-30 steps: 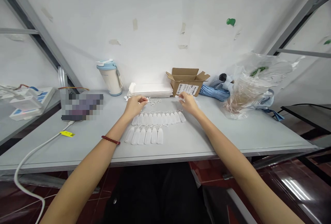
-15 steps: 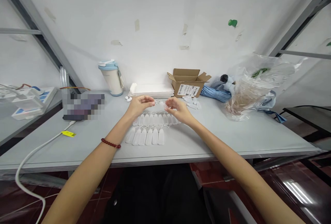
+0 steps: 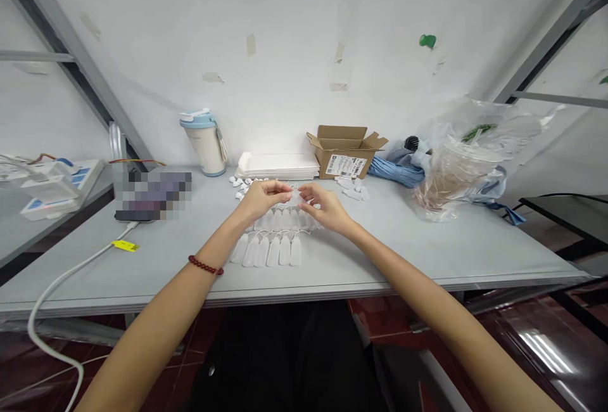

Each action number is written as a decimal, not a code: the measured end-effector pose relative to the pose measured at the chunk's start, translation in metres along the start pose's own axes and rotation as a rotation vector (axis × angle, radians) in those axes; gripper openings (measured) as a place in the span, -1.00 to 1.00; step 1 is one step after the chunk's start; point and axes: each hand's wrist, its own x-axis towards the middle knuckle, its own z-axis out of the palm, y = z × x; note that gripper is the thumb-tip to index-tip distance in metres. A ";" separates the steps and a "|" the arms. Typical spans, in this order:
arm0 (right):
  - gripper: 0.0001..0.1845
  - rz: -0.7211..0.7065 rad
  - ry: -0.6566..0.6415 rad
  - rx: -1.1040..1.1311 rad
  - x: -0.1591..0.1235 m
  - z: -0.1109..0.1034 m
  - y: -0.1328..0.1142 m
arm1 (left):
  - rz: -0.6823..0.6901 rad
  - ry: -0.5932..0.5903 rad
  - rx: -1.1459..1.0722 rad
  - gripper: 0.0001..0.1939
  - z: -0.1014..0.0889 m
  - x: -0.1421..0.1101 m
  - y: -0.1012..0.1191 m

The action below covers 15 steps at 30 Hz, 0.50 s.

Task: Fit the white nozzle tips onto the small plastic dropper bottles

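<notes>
In front of me my hands meet over a grey table. My right hand [image 3: 327, 206] is closed, pinching a small translucent white tag-like piece [image 3: 296, 198]. From the other side my left hand [image 3: 261, 201] pinches with thumb and fingers at the near end of that piece; what lies between these fingertips is too small to make out. Beneath the hands, similar frosted pieces with thin white cord loops lie in two rows, the front row [image 3: 274, 251] in plain sight and the back row [image 3: 285, 220] partly covered by the hands.
Small white parts [image 3: 239, 187] lie behind my left hand, more translucent pieces [image 3: 352, 193] right of my right hand. Behind stand a white stack [image 3: 280, 165], an open cardboard box [image 3: 345, 161] and a tumbler [image 3: 205, 146]. A bagged drink cup [image 3: 456, 174] stands right; a cabled phone [image 3: 156, 196] left.
My hands have moved closer together, left hand to the right, and their fingertips now nearly touch at the translucent piece. More of the small white parts behind my left hand show.
</notes>
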 end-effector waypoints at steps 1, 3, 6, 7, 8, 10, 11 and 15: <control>-0.70 -0.002 -0.002 -0.005 0.000 0.001 0.000 | 0.002 0.001 0.003 -0.68 0.000 0.000 0.000; -0.70 -0.006 -0.004 -0.015 -0.001 0.002 0.000 | 0.005 0.000 0.010 -0.67 0.001 0.000 0.000; -0.69 -0.018 -0.003 -0.018 -0.002 0.003 0.000 | 0.009 0.004 0.041 -0.68 0.001 0.000 0.001; -0.68 -0.022 -0.002 -0.016 -0.002 0.003 0.000 | 0.012 0.009 0.055 -0.69 0.002 0.000 0.001; -0.68 -0.025 -0.001 -0.015 -0.002 0.004 0.000 | 0.017 0.015 0.069 -0.71 0.002 0.000 0.001; -0.68 -0.026 0.001 -0.014 -0.002 0.004 0.000 | 0.028 0.023 0.084 -0.73 0.002 -0.001 0.001; -0.68 -0.025 0.001 -0.015 -0.002 0.004 0.000 | 0.032 0.024 0.083 -0.74 0.002 -0.001 0.001; -0.67 -0.030 0.007 -0.011 -0.002 0.004 -0.001 | 0.034 -0.002 0.032 -0.73 0.003 -0.001 0.002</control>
